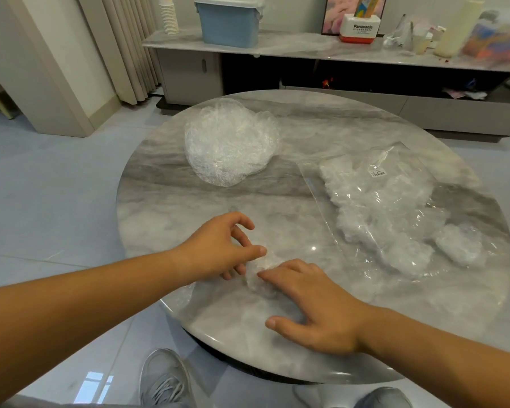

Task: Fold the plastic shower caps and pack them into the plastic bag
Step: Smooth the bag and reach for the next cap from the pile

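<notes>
Shower cap (259, 279) folding in hand at the near edge of the table (277, 201): pinching the crumpled film between thumb and curled fingers of the left hand (224, 248) while pressing it flat under the straight, spread fingers of the right hand (318, 310). Next, probably calling for creasing it into a small packet and sliding it into the plastic bag (315, 178) lying to the right, already holding folded caps (371, 207), before reaching across for another from the loose pile (230, 142).
</notes>
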`<state>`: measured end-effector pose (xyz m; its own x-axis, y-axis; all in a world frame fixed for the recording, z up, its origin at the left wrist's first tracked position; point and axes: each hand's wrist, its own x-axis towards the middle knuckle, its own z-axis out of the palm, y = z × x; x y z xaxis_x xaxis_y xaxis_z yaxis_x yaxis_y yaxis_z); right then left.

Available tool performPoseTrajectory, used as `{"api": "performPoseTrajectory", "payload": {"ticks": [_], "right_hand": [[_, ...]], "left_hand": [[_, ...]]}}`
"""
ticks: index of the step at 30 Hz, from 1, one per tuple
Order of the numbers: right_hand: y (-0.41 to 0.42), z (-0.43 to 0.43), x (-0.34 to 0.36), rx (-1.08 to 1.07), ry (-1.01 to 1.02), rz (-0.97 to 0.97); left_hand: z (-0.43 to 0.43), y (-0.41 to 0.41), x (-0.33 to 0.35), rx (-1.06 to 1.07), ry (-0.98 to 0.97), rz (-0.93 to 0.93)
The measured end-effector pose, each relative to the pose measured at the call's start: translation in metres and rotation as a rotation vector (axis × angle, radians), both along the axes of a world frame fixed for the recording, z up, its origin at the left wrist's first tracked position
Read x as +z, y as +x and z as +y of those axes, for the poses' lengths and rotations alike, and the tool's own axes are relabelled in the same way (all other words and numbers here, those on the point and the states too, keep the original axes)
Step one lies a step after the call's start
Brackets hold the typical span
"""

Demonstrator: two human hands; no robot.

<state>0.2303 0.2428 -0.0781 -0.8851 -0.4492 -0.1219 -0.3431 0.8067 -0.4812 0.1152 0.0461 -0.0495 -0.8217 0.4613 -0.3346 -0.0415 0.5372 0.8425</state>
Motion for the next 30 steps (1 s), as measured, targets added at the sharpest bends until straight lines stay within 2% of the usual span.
{"api": "performPoseTrajectory", "payload": {"ticks": [2, 6, 11, 14, 18, 20, 24, 27, 30], "right_hand": [[0.0, 0.0, -0.001, 0.048, 0.057, 0.029], [0.002, 0.003, -0.003, 0.128, 0.154, 0.048], [0.009, 0.005, 0.0, 0.182, 0.176, 0.06], [0.014, 0.009, 0.006, 0.11, -0.045, 0.049], [0.018, 0.015, 0.023, -0.292, -0.384, 0.147], [0.015, 0.017, 0.037, -0.458, -0.51, 0.008], [0.015, 0.027, 0.06, -0.59, -0.831, -0.228], [0.023, 0.04, 0.068, -0.627, -0.899, -0.23], [0.03, 0.057, 0.076, -0.7, -0.94, -0.122]], "left_hand": [[0.002, -0.006, -0.006, -0.061, -0.146, 0.144], [0.008, -0.011, -0.016, -0.14, -0.233, 0.136], [0.015, -0.014, -0.015, -0.212, -0.309, 0.163], [0.019, -0.012, -0.014, -0.236, -0.298, 0.154], [0.025, -0.004, -0.006, -0.106, -0.047, 0.017], [0.031, 0.001, 0.006, -0.053, 0.117, -0.107], [0.051, 0.014, 0.026, -0.008, 0.305, -0.248], [0.072, 0.027, 0.038, 0.0, 0.375, -0.329], [0.096, 0.037, 0.048, -0.003, 0.422, -0.387]]}}
